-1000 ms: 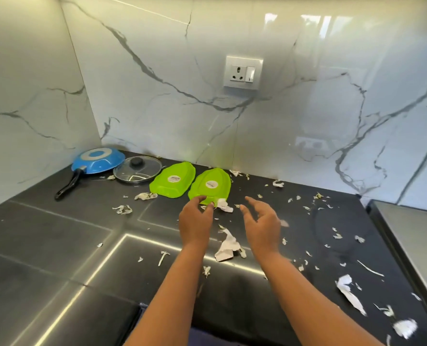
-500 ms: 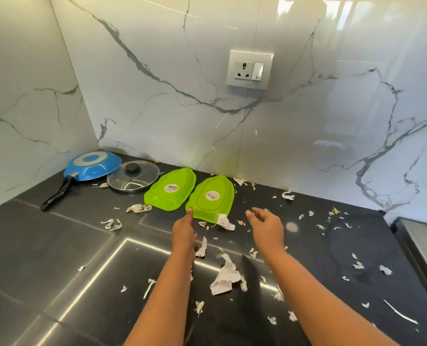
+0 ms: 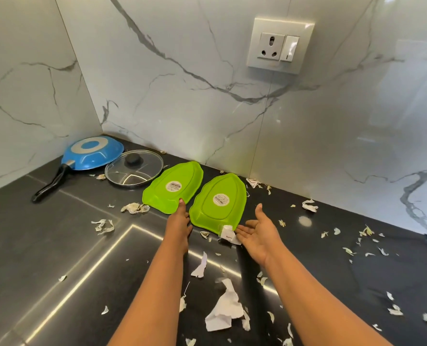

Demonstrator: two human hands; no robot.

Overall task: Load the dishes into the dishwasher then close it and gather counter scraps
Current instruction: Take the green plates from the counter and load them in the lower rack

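**Both hands at the right green tray, no grip yet**

Left hand [image 3: 178,224] flat, fingers extended, in the gap between the two trays, empty. Right hand [image 3: 258,233] open, palm up, fingertips at the near edge of the right green tray [image 3: 218,203], holding nothing.

Landmark = that tray. It lies upside down on the black counter [image 3: 45,245], close to the marble backsplash [image 3: 182,71]. Left green tray [image 3: 173,187] just beside it, also inverted. Further left: glass lid [image 3: 133,168], then blue pan [image 3: 92,153], bottom up. Paper scrap [image 3: 227,234] touches the tray's near edge, right at the right fingertips. Peel and paper scraps [image 3: 226,312] are scattered nearer the camera and to the right.

Risks, my read:
- inverted tray sits flush, so fingers may slide it instead of getting under the rim
- a slide pushes scraps around or knocks the neighbouring tray
- the touching scrap could ride along into the dishwasher

Labels: round white barcode sticker on each tray, text too small to read. Faint print on the scrap, illegible.
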